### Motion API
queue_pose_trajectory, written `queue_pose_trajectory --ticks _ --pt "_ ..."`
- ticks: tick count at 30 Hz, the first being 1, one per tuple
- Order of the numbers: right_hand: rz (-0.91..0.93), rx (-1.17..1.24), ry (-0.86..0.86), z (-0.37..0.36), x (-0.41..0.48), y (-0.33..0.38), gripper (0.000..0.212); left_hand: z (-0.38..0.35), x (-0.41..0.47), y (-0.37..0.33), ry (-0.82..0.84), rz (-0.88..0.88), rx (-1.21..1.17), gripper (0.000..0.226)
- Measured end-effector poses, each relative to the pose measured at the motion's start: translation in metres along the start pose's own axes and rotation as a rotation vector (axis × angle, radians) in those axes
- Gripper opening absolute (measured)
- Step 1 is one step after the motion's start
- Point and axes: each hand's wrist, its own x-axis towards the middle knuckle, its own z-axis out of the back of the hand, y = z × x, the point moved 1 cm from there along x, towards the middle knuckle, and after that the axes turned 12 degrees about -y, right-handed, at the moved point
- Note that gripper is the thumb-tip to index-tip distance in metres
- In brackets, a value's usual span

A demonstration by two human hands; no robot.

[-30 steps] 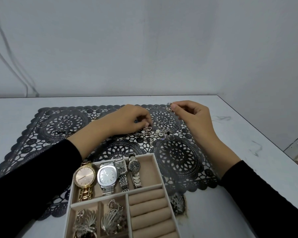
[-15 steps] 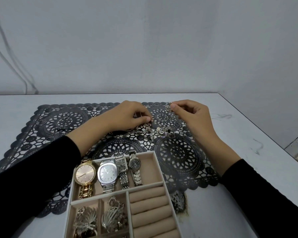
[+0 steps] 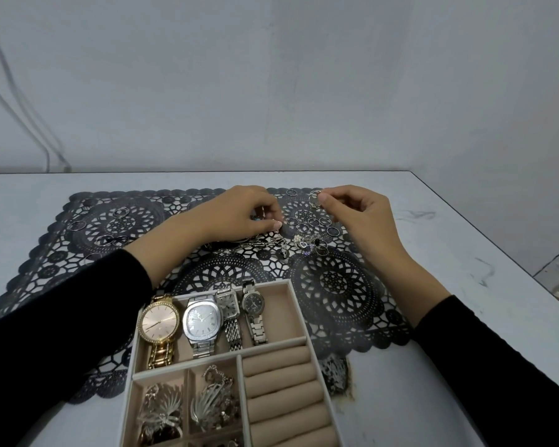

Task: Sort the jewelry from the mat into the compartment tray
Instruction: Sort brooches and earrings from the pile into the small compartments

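Lying across the white tabletop (image 3: 465, 253), a black lace mat (image 3: 336, 285) is seen, with the tray (image 3: 291, 287) set over its near edge. A small ring (image 3: 314, 199) is pinched by the right grip (image 3: 359, 217) between thumb and forefinger and is held just above the mat's far edge. The left grip (image 3: 239, 214) is curled, with its fingertips brought down beside a pile of jewelry (image 3: 307, 245) at the mat's middle; small pieces show under the fingers, but whether any is actually held cannot be told. Thin hoops (image 3: 309, 221) are scattered on the mat between the two hands, and a few more (image 3: 120, 212) are seen well apart at the far left. Four watches (image 3: 202, 321) are laid side by side in the tray's far compartment, the gold one at the left. Silver brooches (image 3: 162, 411) are lodged in the small compartments at the near left. The near right section is filled by beige rolls (image 3: 281, 382). Both forearms are covered by black sleeves (image 3: 62, 317).
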Motion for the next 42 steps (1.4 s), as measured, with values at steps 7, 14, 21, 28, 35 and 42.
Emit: queue_pose_trajectory --ticks 7,14,21,28,35,42 --pt "0.005 -0.006 -0.003 -0.001 -0.001 0.002 0.003 0.010 -0.003 -0.012 -0.049 0.087 -0.135 0.004" --pt "-0.015 0.019 -0.008 -0.001 -0.003 0.012 0.003 0.031 -0.013 -0.027 -0.210 0.202 -0.357 0.009" --pt "-0.011 0.026 -0.006 0.000 -0.012 0.033 0.010 0.052 -0.045 -0.056 -0.359 0.239 -0.438 0.006" --pt "0.042 0.075 0.052 -0.003 -0.044 0.057 0.018 0.074 -0.099 -0.076 -0.468 0.282 -0.426 0.010" --pt "0.112 0.076 0.150 -0.007 -0.088 0.075 0.015 0.088 -0.156 -0.098 -0.506 0.307 -0.430 0.012" --pt "0.106 0.083 0.214 -0.008 -0.127 0.081 0.011 0.090 -0.203 -0.117 -0.531 0.310 -0.409 0.007"
